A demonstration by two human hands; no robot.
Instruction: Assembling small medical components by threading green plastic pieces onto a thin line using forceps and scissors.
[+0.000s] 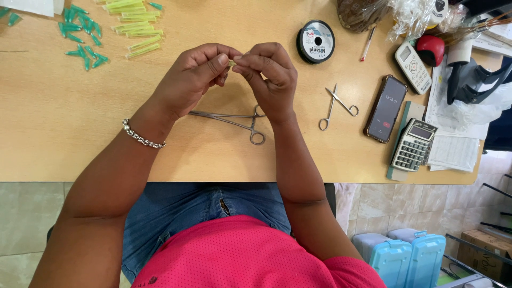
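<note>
Both hands meet over the middle of a wooden table [64, 122]. My left hand [194, 80] and my right hand [269, 74] pinch one small yellowish tube piece [232, 63] between their fingertips; most of it is hidden by the fingers. A silver bracelet [141, 137] circles my left wrist. Metal forceps [234, 121] lie on the table just under the hands, partly covered by my right wrist.
Small scissors [336, 106] lie right of my hands, a line spool [316, 41] behind them. Yellow tubes [133, 26] and green caps [80, 37] are scattered far left. A phone [386, 108], calculator [414, 145], papers and bags crowd the right edge.
</note>
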